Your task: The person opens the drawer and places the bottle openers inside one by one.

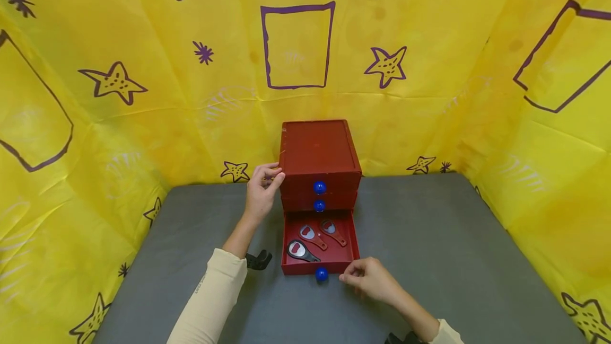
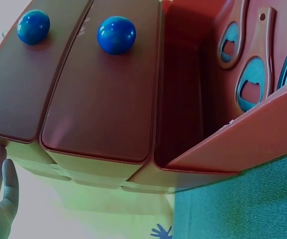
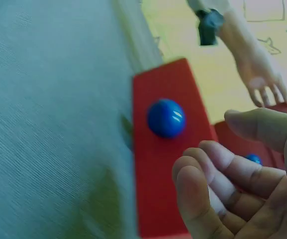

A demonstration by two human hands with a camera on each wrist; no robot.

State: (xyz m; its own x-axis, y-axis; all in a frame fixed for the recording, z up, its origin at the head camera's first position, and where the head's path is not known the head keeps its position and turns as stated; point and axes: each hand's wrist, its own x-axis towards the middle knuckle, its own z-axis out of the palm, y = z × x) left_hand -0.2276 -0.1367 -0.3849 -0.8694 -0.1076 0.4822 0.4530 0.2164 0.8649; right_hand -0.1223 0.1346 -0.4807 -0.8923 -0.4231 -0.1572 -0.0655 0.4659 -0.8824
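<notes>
A small red drawer cabinet [image 1: 319, 148] stands against the back wall, its bottom drawer [image 1: 300, 269] pulled out. Inside lie a bottle opener with a black rim and handle [image 1: 297, 249] and two with reddish-brown handles, one in the middle [image 1: 307, 233] and one at the right [image 1: 329, 227]. My left hand [image 1: 260, 193] touches the cabinet's upper left side with extended fingertips. By the front right corner of the drawer is my right hand [image 1: 373, 279], fingers loosely bent and holding nothing. A blue knob [image 3: 166, 118] on the drawer front sits just beside its fingers.
Two closed drawers with blue knobs, an upper one [image 1: 320, 187] and a lower one [image 1: 319, 205], sit above the pulled-out drawer. The cabinet rests on a grey table [image 1: 429, 238]. Yellow sheeting [image 1: 229, 121] with drawn purple stars encloses the back and sides.
</notes>
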